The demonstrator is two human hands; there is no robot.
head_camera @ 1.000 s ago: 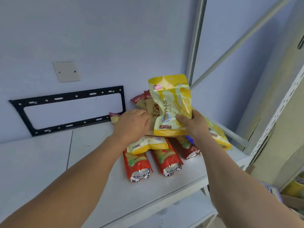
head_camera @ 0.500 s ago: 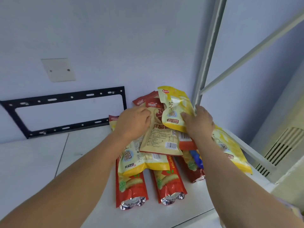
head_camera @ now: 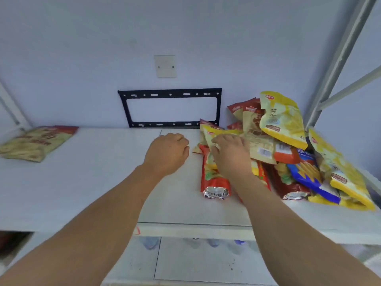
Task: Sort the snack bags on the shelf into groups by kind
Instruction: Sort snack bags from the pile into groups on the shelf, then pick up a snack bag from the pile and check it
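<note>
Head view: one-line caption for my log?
Right hand on a yellow bag in the mixed snack pile; left hand beside it.

Right hand (head_camera: 232,155) let go of the yellow bag (head_camera: 283,118), now propped atop the pile at the shelf's (head_camera: 82,182) right end; hand moved onto another yellow bag (head_camera: 218,135). Left hand (head_camera: 167,153) off the pile, hovering empty over bare shelf.

Wall: pale bluish-white wall (head_camera: 82,48), plain, evenly lit.
Plate: blank cover plate (head_camera: 165,66) screwed on, above the bracket.
Bracket: black metal mounting frame (head_camera: 170,108), slotted, flat against the wall.
Shelving: white shelf board (head_camera: 72,182); grey upright post (head_camera: 338,58) at right.
Floor: light tiles (head_camera: 195,263) below.
</note>
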